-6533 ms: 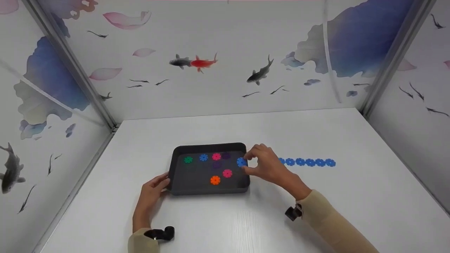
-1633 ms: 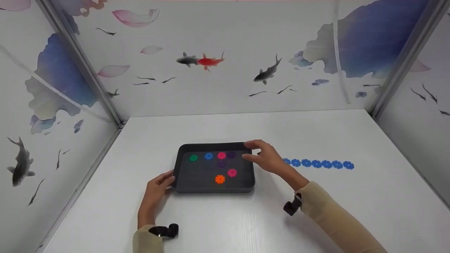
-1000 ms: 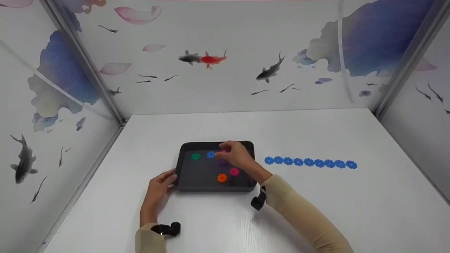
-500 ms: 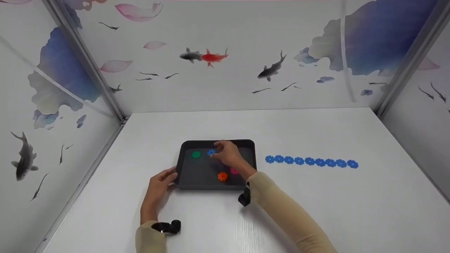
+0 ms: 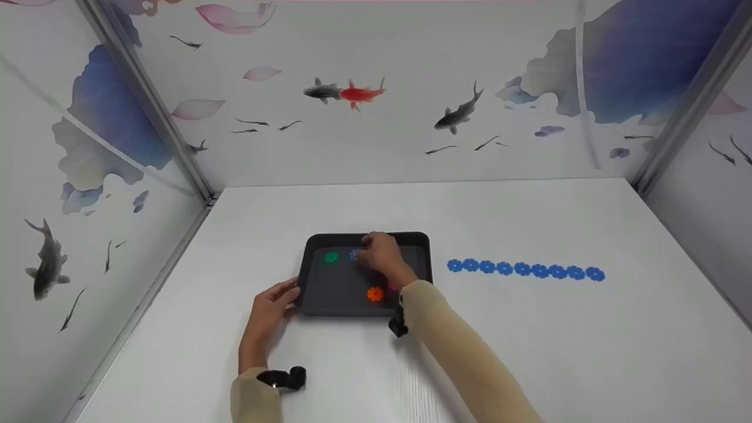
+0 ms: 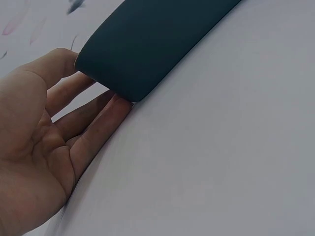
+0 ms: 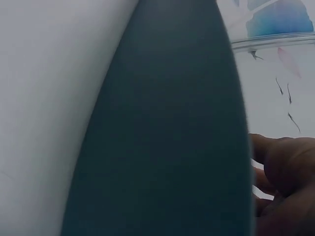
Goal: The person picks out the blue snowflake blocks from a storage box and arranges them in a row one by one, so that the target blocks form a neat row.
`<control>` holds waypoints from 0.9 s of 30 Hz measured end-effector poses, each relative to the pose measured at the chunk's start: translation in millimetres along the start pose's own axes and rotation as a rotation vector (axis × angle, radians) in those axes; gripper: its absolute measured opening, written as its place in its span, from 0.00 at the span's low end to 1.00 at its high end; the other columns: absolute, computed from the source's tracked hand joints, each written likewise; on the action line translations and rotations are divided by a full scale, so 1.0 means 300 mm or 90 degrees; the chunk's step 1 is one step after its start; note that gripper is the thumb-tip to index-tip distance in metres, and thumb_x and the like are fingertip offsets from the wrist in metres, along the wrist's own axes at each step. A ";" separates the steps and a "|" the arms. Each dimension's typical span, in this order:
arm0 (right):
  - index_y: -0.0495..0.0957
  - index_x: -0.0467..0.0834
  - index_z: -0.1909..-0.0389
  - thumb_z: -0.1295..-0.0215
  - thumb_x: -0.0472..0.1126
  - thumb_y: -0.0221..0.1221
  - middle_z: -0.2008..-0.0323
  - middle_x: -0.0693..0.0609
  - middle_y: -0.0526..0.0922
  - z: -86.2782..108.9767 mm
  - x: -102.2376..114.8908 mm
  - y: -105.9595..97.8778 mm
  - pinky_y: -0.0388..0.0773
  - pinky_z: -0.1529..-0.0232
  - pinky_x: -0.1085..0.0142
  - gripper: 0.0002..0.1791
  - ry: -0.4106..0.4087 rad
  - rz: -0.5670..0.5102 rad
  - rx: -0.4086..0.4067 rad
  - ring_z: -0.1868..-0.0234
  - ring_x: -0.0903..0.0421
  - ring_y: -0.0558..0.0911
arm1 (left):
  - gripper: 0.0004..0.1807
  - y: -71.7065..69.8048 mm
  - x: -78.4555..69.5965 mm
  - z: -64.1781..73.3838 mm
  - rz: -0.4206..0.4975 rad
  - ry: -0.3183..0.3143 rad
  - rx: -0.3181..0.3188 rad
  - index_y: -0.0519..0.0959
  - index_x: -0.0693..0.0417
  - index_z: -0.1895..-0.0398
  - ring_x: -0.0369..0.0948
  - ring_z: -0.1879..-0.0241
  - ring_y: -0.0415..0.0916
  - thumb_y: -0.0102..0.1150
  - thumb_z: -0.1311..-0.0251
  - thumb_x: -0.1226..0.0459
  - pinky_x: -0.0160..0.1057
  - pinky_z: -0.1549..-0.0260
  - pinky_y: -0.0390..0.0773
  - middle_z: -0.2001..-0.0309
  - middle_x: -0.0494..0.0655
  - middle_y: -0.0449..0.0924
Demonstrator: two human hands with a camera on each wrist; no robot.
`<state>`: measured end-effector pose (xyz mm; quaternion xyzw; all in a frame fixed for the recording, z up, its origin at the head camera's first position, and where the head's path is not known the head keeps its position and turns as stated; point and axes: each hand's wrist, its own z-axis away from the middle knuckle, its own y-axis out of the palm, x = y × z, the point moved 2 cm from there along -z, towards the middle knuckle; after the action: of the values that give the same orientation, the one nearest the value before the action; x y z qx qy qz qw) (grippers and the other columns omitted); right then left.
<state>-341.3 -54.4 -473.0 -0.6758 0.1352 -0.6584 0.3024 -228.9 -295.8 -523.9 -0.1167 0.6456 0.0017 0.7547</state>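
My left hand (image 5: 269,311) grips the left wall of a dark grey tray (image 5: 329,310). In the left wrist view its thumb lies on the rim while the fingers reach under the tray (image 6: 147,49). My right hand (image 5: 382,255) is inside the tray, thumb and fingertips right at a blue flower-shaped disc (image 5: 354,255); whether they pinch it I cannot tell. A green disc (image 5: 331,257) and an orange disc (image 5: 375,294) lie in the tray. A pink disc (image 5: 393,286) is mostly hidden by my right wrist. The tray wall (image 7: 167,123) blocks most of the right wrist view.
Right of the tray, a row of several blue flower-shaped discs (image 5: 522,269) lies joined on the white table (image 5: 529,341). Printed panels enclose the table at the back and both sides.
My right hand let go of a blue disc at the row's left end, then moved left into the tray, its fingers closing in at another blue disc. My left hand stayed on the tray.
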 end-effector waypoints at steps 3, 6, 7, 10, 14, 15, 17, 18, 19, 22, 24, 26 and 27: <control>0.78 0.36 0.40 0.36 0.43 0.67 0.44 0.39 0.83 -0.008 0.006 0.000 0.81 0.42 0.54 0.25 -0.010 0.026 -0.006 0.47 0.46 0.83 | 0.21 0.001 -0.003 0.001 0.010 -0.001 0.005 0.76 0.53 0.34 0.46 0.42 0.79 0.56 0.29 0.61 0.39 0.46 0.81 0.34 0.56 0.77; 0.79 0.36 0.41 0.37 0.44 0.68 0.42 0.40 0.82 -0.015 -0.003 0.005 0.78 0.38 0.53 0.26 -0.009 0.044 -0.004 0.45 0.46 0.81 | 0.21 0.001 -0.006 0.001 0.015 -0.002 0.007 0.76 0.53 0.34 0.47 0.41 0.78 0.56 0.29 0.61 0.40 0.44 0.81 0.34 0.56 0.76; 0.79 0.36 0.41 0.38 0.44 0.69 0.42 0.40 0.82 -0.017 -0.008 0.008 0.78 0.38 0.53 0.26 -0.009 0.053 -0.002 0.44 0.46 0.81 | 0.21 0.001 -0.005 0.002 0.015 -0.004 0.007 0.76 0.53 0.34 0.47 0.41 0.78 0.56 0.29 0.61 0.40 0.44 0.81 0.34 0.56 0.76; 0.80 0.37 0.41 0.39 0.45 0.69 0.42 0.41 0.82 -0.023 -0.022 0.016 0.77 0.37 0.53 0.27 0.001 0.074 0.006 0.43 0.46 0.80 | 0.21 -0.002 -0.005 0.004 0.004 -0.006 -0.001 0.76 0.53 0.34 0.47 0.41 0.79 0.57 0.29 0.61 0.40 0.44 0.81 0.34 0.56 0.76; 0.81 0.39 0.43 0.38 0.46 0.69 0.43 0.44 0.84 -0.031 -0.028 0.026 0.72 0.32 0.51 0.25 0.006 0.105 0.002 0.41 0.45 0.80 | 0.21 -0.004 -0.005 0.004 -0.009 -0.005 -0.005 0.76 0.53 0.34 0.47 0.41 0.79 0.56 0.29 0.61 0.40 0.44 0.80 0.34 0.56 0.77; 0.81 0.39 0.43 0.38 0.46 0.69 0.44 0.44 0.84 -0.032 -0.027 0.028 0.69 0.31 0.49 0.25 0.008 0.111 -0.001 0.41 0.45 0.80 | 0.21 -0.004 -0.005 0.004 -0.012 -0.005 -0.005 0.76 0.53 0.34 0.47 0.41 0.79 0.57 0.29 0.61 0.40 0.43 0.80 0.34 0.56 0.77; 0.82 0.40 0.44 0.38 0.47 0.69 0.45 0.45 0.85 -0.035 -0.026 0.031 0.63 0.28 0.45 0.24 0.011 0.123 -0.011 0.40 0.43 0.79 | 0.21 -0.003 -0.006 0.003 -0.012 -0.007 -0.003 0.76 0.52 0.34 0.47 0.41 0.79 0.57 0.29 0.61 0.41 0.42 0.80 0.34 0.55 0.77; 0.83 0.40 0.45 0.38 0.47 0.69 0.45 0.45 0.85 -0.035 -0.025 0.032 0.59 0.27 0.42 0.23 0.012 0.127 -0.017 0.39 0.43 0.78 | 0.21 -0.003 -0.006 0.003 -0.015 -0.008 -0.003 0.76 0.52 0.34 0.46 0.41 0.79 0.57 0.29 0.60 0.41 0.42 0.80 0.34 0.55 0.77; 0.83 0.41 0.46 0.38 0.47 0.69 0.45 0.45 0.86 -0.035 -0.025 0.033 0.56 0.25 0.40 0.22 0.014 0.128 -0.021 0.39 0.43 0.78 | 0.22 -0.003 -0.006 0.002 -0.015 -0.009 -0.003 0.76 0.52 0.34 0.46 0.41 0.79 0.57 0.29 0.60 0.42 0.42 0.80 0.34 0.55 0.77; 0.84 0.41 0.47 0.38 0.47 0.69 0.46 0.46 0.86 -0.032 -0.025 0.033 0.49 0.24 0.36 0.21 0.018 0.127 -0.031 0.38 0.43 0.78 | 0.22 0.000 -0.006 0.001 -0.005 -0.010 0.003 0.76 0.52 0.34 0.47 0.40 0.78 0.57 0.29 0.60 0.43 0.41 0.80 0.33 0.55 0.76; 0.84 0.42 0.47 0.39 0.47 0.70 0.46 0.46 0.86 -0.029 -0.025 0.033 0.48 0.24 0.36 0.21 0.015 0.126 -0.033 0.37 0.44 0.78 | 0.22 0.002 -0.004 0.001 0.001 -0.012 0.003 0.76 0.52 0.34 0.47 0.40 0.78 0.57 0.29 0.60 0.43 0.41 0.80 0.33 0.55 0.75; 0.84 0.42 0.47 0.39 0.46 0.70 0.46 0.46 0.86 -0.027 -0.024 0.033 0.49 0.24 0.36 0.21 0.009 0.128 -0.031 0.37 0.43 0.78 | 0.22 0.003 -0.002 0.002 0.005 -0.015 0.003 0.76 0.51 0.34 0.46 0.40 0.78 0.57 0.29 0.60 0.42 0.42 0.80 0.32 0.54 0.74; 0.84 0.42 0.47 0.39 0.46 0.70 0.46 0.46 0.86 -0.026 -0.023 0.033 0.49 0.24 0.36 0.21 0.006 0.129 -0.029 0.37 0.43 0.78 | 0.22 0.003 -0.001 0.003 0.004 -0.014 0.001 0.76 0.51 0.34 0.46 0.41 0.78 0.57 0.29 0.59 0.42 0.42 0.81 0.32 0.54 0.74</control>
<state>-347.4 -59.8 -484.9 -0.6623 0.2190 -0.6245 0.3511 -228.1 -294.8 -523.6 -0.1140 0.6375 0.0046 0.7620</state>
